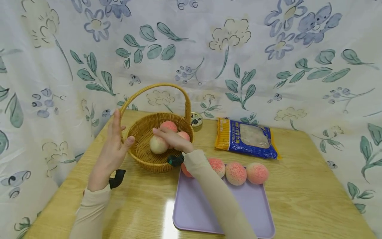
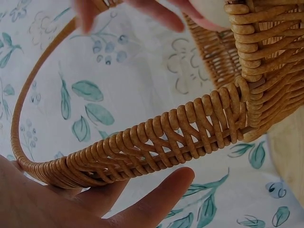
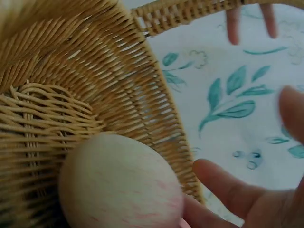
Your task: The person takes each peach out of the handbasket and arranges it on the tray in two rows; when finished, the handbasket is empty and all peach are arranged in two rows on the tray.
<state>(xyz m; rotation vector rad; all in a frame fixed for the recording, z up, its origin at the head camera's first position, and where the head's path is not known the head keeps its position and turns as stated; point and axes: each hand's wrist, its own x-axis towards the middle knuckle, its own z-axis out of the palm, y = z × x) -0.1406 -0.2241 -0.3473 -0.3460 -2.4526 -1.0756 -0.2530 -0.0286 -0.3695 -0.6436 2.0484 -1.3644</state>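
Note:
A woven basket [image 1: 143,162] with a tall arched handle [image 1: 162,85] stands at the back left of the table. Inside it lie three pink-and-white peaches, the palest peach [image 1: 159,145] at the front. My right hand [image 1: 173,137] reaches over the rim, its fingers extended across the peaches; in the right wrist view, the thumb stands apart and fingers lie beside the pale peach [image 3: 121,183]. My left hand [image 1: 111,151] is raised at the basket's left side, fingers straight, thumb spread. Its fingers [image 2: 156,197] lie along the handle's outer side in the left wrist view.
A lilac tray [image 1: 194,205] lies at front centre, with several peaches [image 1: 236,173] along its back edge, partly hidden by my right sleeve. Behind them is a blue-and-yellow pasta bag [image 1: 247,137]. One round tin [image 1: 196,120] stands beside the basket. Floral cloth [image 1: 191,49] hangs behind.

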